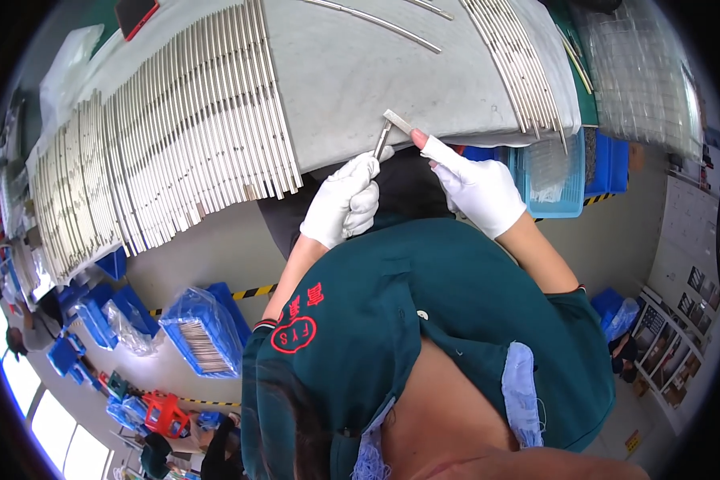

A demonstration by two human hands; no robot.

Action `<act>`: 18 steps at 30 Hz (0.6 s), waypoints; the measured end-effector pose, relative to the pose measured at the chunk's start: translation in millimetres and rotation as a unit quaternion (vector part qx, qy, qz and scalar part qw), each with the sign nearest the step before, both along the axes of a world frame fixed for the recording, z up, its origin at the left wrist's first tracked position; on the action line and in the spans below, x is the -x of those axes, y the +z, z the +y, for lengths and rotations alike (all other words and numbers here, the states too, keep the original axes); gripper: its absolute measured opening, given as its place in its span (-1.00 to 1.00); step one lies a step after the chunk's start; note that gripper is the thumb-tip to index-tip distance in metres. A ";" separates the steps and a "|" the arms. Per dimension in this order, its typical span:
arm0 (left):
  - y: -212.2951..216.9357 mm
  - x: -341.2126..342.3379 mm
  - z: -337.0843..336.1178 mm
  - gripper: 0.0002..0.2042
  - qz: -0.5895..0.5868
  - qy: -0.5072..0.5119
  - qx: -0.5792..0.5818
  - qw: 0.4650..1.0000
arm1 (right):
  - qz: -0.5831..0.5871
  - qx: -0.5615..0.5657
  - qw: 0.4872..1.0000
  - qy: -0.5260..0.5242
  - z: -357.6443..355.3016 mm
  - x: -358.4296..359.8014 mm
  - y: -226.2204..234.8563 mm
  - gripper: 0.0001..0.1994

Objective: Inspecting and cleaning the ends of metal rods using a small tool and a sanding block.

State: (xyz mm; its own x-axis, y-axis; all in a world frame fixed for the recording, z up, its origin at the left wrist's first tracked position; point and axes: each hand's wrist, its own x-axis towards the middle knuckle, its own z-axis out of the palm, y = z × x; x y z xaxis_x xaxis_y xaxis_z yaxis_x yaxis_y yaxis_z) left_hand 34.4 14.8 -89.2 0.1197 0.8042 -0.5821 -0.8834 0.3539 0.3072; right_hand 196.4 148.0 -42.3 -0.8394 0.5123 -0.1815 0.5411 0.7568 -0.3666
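Observation:
My left hand (346, 202), in a white glove, is closed around a short visible length of metal rod (382, 140); the rest is hidden by the fingers. The rod points up and away from me. My right hand (482, 190), in a white glove with bare fingertips, pinches a flat grey bar (398, 122) between thumb and forefinger. The bar's far end touches or crosses the rod's tip, at the near edge of the grey-covered table (360, 88). Whether the bar is a file is too small to tell.
Rows of metal rods (192, 120) cover the table's left side, with another row (512, 60) at the right. A loose rod (392, 28) lies at the far middle. A red-cased phone (136, 14) sits far left. Blue bins (606, 164) and a light-blue basket (558, 210) stand at right.

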 end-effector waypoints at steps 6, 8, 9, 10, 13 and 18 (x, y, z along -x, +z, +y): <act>-0.7 -1.2 0.9 -0.71 0.024 0.000 -0.003 1.000 | 0.010 0.019 1.000 -0.013 2.2 5.0 -16.0 -0.56; -4.6 0.8 -0.3 -0.71 0.011 0.009 -0.001 1.000 | 0.015 0.023 0.998 -0.060 -2.4 -6.2 -15.0 -0.57; -7.5 1.1 -0.4 -0.68 0.015 0.001 -0.016 1.000 | 0.014 0.022 0.998 -0.062 -3.6 -8.5 -15.6 -0.57; -9.0 1.0 -0.4 -0.65 0.019 -0.007 -0.030 0.999 | 0.072 0.051 0.993 -0.081 -4.5 -10.4 -16.0 -0.55; -7.3 0.6 -0.7 -0.65 0.011 -0.008 -0.026 1.000 | 0.124 0.014 0.991 -0.045 -6.8 -8.1 -15.6 -0.56; -6.5 1.0 -1.0 -0.72 -0.010 0.000 -0.018 1.000 | 0.102 0.010 0.994 -0.026 -10.3 8.1 -20.3 -0.62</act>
